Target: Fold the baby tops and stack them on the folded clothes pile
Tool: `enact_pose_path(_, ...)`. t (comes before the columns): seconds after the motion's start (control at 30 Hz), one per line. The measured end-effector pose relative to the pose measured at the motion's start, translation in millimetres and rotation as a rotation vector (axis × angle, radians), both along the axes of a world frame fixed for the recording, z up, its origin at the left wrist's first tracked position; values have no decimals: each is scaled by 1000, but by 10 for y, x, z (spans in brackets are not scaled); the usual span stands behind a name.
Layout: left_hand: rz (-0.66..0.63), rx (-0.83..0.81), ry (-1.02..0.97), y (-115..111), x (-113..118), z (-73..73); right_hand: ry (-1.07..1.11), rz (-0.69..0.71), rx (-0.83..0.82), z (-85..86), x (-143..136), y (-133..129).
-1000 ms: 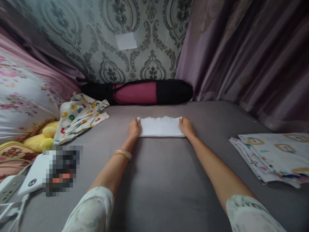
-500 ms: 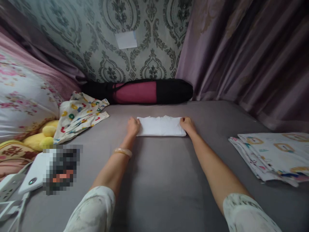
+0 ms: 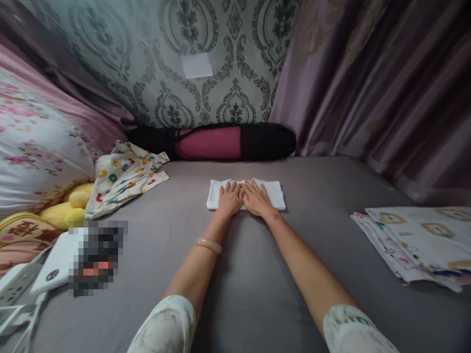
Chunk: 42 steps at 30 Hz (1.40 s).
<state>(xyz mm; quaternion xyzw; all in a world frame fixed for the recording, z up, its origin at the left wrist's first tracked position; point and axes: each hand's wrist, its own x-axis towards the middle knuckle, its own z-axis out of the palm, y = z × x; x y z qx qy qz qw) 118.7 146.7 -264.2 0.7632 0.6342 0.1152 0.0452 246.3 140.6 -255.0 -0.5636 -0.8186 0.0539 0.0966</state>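
A white cloth [image 3: 275, 194], folded into a long flat rectangle, lies on the grey sheet [image 3: 257, 274] near the middle of the view. Both palms rest on top of it, side by side at its centre. My left hand [image 3: 230, 198] lies flat with fingers stretched out, a pale bangle on that wrist. Close against it, my right hand [image 3: 255, 197] is also flat, its fingers spread and pointing away from me. The cloth's two ends show on either side of the hands.
A black and pink long bag [image 3: 209, 142] lies along the patterned wall. Folded printed cloths [image 3: 419, 240] are at the right. On the left are a printed garment [image 3: 125, 176], a yellow plush toy [image 3: 61, 214], a floral pillow [image 3: 37, 147], a white device [image 3: 61, 260] and a power strip [image 3: 18, 284].
Both hands have let go of the cloth's two ends and moved inward, and now lie open on its middle. The view has shifted slightly.
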Motion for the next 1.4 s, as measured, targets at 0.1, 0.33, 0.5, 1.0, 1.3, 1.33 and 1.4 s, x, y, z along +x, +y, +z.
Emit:
enact_pose_path(0.1, 21, -31, 6, -4, -28, -29, 4, -8, -14, -30, 22, 19)
enact_pose_path(0.33, 63, -59, 1, 15, -55, -38, 16, -71, -18, -68, 13, 55)
enact_pose_path(0.5, 89, -48, 8, 6, -83, -25, 19, -159, -5, -83, 39, 58)
enact_pose_path(1.0, 253, -86, 8, 0, -493, -46, -22, -303, -37, -110, 359, 49)
enact_pose_path(1.3, 304, -118, -13, 36, -571, -78, 4, -424, -34, -200, 519, 91)
enact_pose_path(1.33, 305, -122, -10, 36, -569, -73, 9, -421, -40, -192, 522, 95)
enact_pose_path(1.4, 306, -122, -4, 33, -558, -42, 19, -416, -48, -153, 532, 97)
